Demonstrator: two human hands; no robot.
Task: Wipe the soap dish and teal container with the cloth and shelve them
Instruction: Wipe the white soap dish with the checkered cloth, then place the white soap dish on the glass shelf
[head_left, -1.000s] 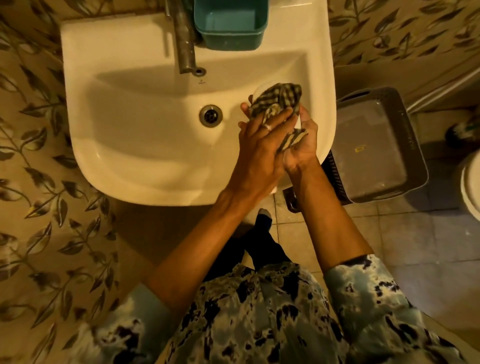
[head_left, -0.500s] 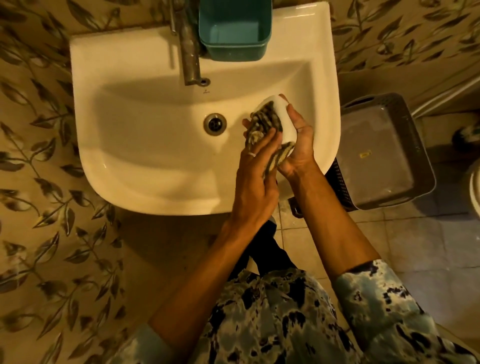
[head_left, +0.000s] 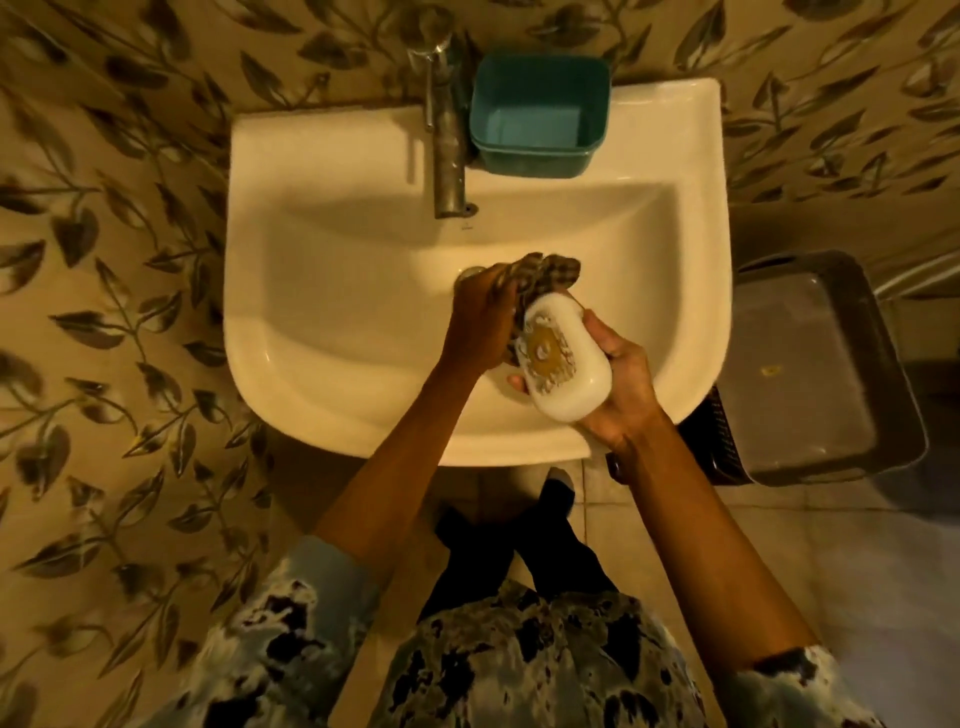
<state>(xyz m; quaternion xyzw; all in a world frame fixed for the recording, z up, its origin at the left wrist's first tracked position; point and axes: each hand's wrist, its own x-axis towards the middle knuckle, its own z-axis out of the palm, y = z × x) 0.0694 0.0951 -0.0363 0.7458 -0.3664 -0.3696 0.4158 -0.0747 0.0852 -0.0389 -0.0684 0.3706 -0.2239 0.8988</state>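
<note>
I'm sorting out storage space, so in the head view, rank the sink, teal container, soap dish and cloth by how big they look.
1. sink
2. teal container
3. soap dish, closer to the camera, so second and third are uncertain
4. cloth, bunched and partly hidden

White basin (head_left: 332, 332) mounted against leaf-patterned wall tiles (head_left: 104, 291). Metal tap (head_left: 445, 150) at the far rim, spout over the bowl. Drain (head_left: 467, 274) mid-bowl, mostly hidden. Grey plastic tray (head_left: 810, 364) right of the basin, resting on a dark slotted basket (head_left: 719, 441). Plain floor tiles (head_left: 649, 525) on the near side
</note>
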